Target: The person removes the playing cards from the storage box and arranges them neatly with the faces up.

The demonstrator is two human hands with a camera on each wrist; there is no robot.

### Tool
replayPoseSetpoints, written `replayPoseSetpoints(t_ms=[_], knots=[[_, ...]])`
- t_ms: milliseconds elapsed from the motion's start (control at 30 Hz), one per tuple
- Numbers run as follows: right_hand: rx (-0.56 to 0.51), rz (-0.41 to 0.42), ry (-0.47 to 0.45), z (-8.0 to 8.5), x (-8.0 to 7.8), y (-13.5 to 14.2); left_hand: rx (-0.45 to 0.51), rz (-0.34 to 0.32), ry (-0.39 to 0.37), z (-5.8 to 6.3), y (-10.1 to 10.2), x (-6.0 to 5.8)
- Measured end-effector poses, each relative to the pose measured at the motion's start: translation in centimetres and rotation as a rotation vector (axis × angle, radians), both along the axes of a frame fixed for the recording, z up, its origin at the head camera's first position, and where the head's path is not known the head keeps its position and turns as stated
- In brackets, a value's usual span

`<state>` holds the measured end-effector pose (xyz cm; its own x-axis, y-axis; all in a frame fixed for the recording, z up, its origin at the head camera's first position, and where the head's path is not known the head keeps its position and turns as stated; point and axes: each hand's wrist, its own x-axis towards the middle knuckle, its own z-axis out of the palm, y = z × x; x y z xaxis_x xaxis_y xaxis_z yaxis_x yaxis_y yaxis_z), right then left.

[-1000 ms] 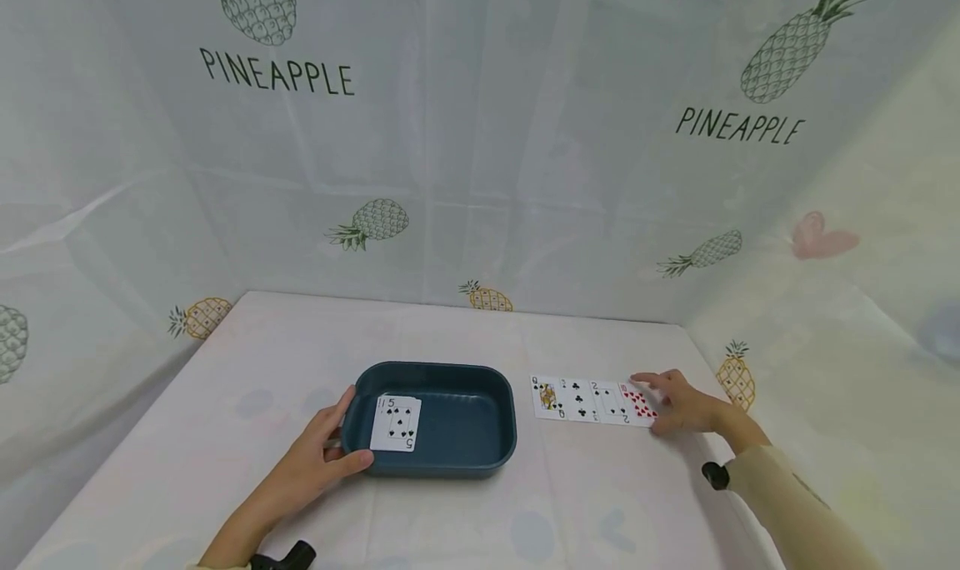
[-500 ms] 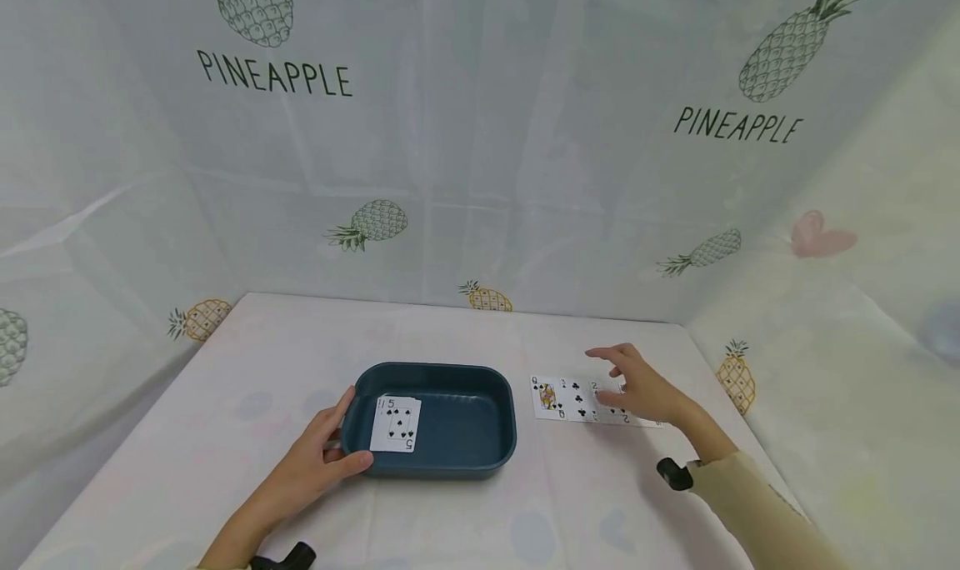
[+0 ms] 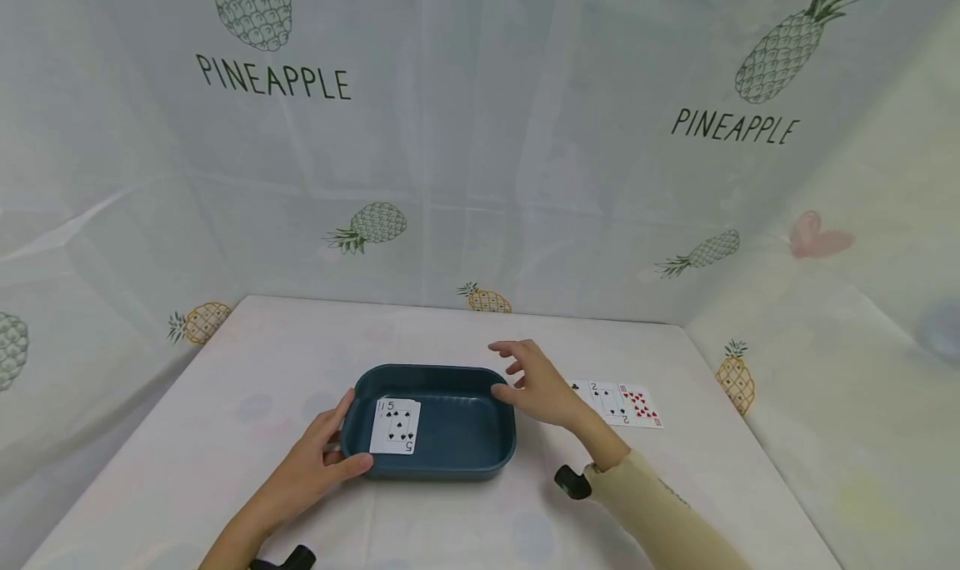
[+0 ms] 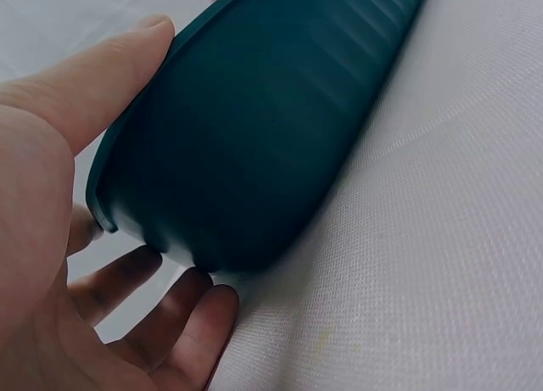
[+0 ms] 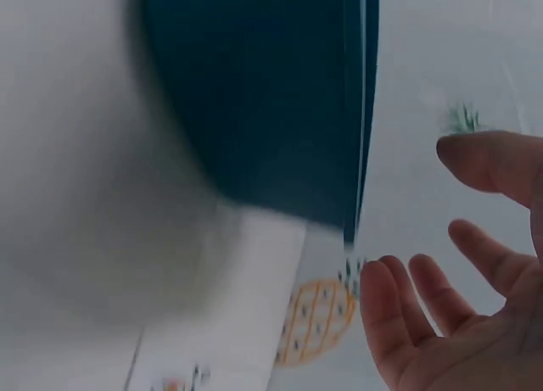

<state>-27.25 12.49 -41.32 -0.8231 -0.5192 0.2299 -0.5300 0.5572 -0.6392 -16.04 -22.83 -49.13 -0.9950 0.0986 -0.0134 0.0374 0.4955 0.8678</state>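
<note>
A dark blue-green rectangular tray (image 3: 461, 437) stands on the table. Inside its left part lies a small stack of playing cards (image 3: 395, 426), the five of spades on top. My left hand (image 3: 315, 455) holds the tray's left end, thumb at the rim and fingertips against the outer wall (image 4: 191, 247). Over the tray's right end hovers my right hand (image 3: 542, 391), thumb and fingers spread with nothing between them. To its right, a row of face-up cards includes a black two (image 3: 608, 402) and a red heart card (image 3: 640, 405); my right hand and wrist hide the row's left part.
White patterned cloth covers the table (image 3: 442, 537). Pineapple-printed cloth walls (image 3: 480, 137) rise at the back and both sides. A black wrist camera (image 3: 573, 482) sits at the right sleeve.
My right hand has moved left from the heart card, across the row, to the tray's right end. The cards stay in place. My left hand keeps its hold on the tray.
</note>
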Motion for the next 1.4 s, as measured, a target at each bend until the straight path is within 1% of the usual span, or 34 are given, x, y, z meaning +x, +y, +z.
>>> replayPoseSetpoints(t_ms=[133, 267, 400, 533, 700, 900, 1100, 1267, 1400], knots=[[-0.031, 0.020, -0.002, -0.6, 0.5, -3.3, -0.005, 0.003, -0.001, 0.1, 0.0, 0.0], [-0.056, 0.021, -0.032, -1.3, 1.1, -6.0, -0.003, 0.001, -0.002, 0.1, 0.0, 0.1], [-0.064, 0.020, -0.084, -2.0, 1.7, -8.0, 0.004, -0.002, -0.009, 0.2, 0.0, 0.1], [-0.048, -0.001, -0.132, -3.0, 1.9, -9.4, -0.003, 0.001, -0.016, 0.2, 0.0, 0.1], [-0.049, -0.026, -0.155, -4.2, 2.0, -10.4, -0.002, -0.005, -0.019, 0.1, 0.1, 0.1], [-0.051, -0.032, -0.191, -5.2, 1.9, -10.9, 0.025, -0.018, 0.004, 0.0, 0.0, -0.1], [0.039, -0.025, -0.165, -5.9, 1.7, -11.1, 0.000, -0.014, 0.011, -0.1, 0.0, -0.1], [0.137, 0.011, -0.121, -6.1, 1.8, -11.3, -0.001, -0.018, 0.003, 0.0, -0.1, 0.0], [0.183, 0.049, -0.081, -6.2, 1.7, -11.5, -0.007, -0.019, -0.003, 0.2, 0.0, 0.0]])
